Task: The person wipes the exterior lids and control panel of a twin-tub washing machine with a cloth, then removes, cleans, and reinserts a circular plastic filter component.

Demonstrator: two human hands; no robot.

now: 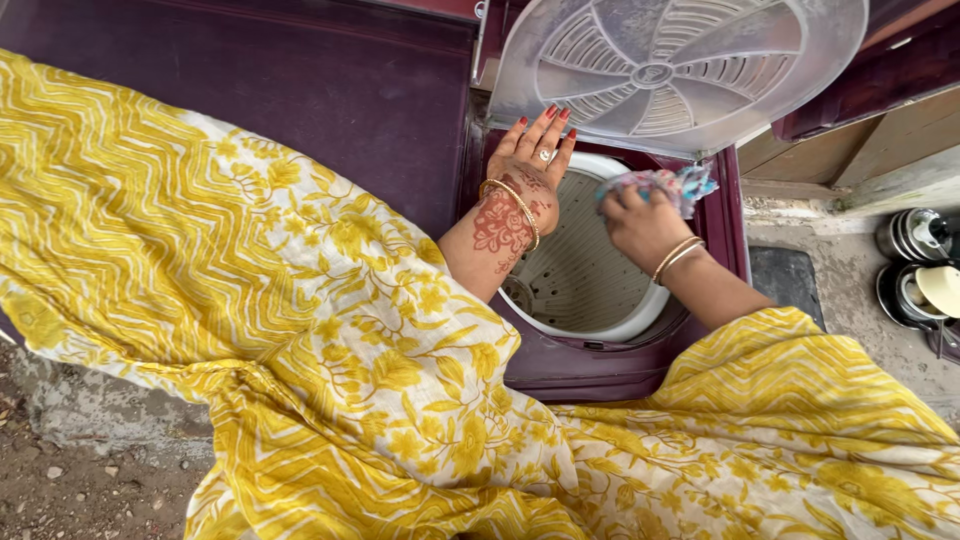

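Left hand (530, 165) open, fingers spread, propping the translucent lid (680, 65) at 12 o'clock. Right hand (645, 225) clenches a multicolour cloth (665, 185) over the spin tub (580, 270), 1 o'clock of its rim. Risk: lid drops onto wrists if that palm slips; loose yellow sleeve could snag.

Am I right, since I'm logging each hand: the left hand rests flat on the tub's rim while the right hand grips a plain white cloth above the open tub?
Not quite. The head view shows the cloth in the right hand is multicoloured, blue and pink, not plain white. The left hand does rest on the rim of the tub.
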